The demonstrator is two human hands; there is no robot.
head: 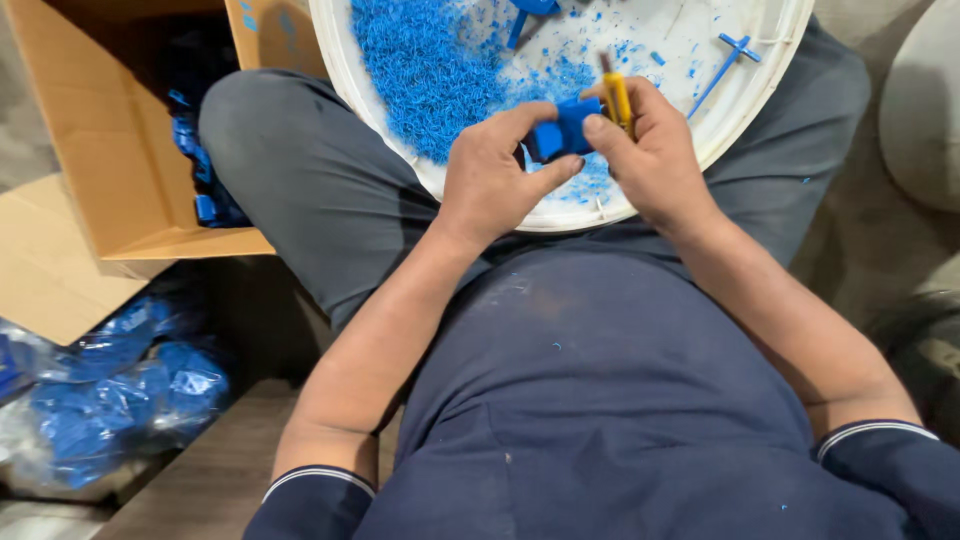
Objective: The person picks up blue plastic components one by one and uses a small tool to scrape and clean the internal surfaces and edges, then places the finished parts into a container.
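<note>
My left hand (pixel 495 170) grips a small blue plastic part (pixel 562 130) between thumb and fingers, over the near rim of a white round basin (pixel 340 60) that rests on my lap. My right hand (pixel 650 150) touches the same part with its fingertips and holds a thin yellow-handled tool (pixel 617 98) upright against it. A heap of blue plastic shavings (pixel 425 70) fills the left side of the basin. A blue cross-shaped sprue piece (pixel 725 62) lies in the basin at the right.
An open cardboard box (pixel 110 150) with blue parts inside stands at my left knee. Clear bags of blue parts (pixel 120 390) lie on the floor below it. A pale rounded object (pixel 925 110) is at the right edge.
</note>
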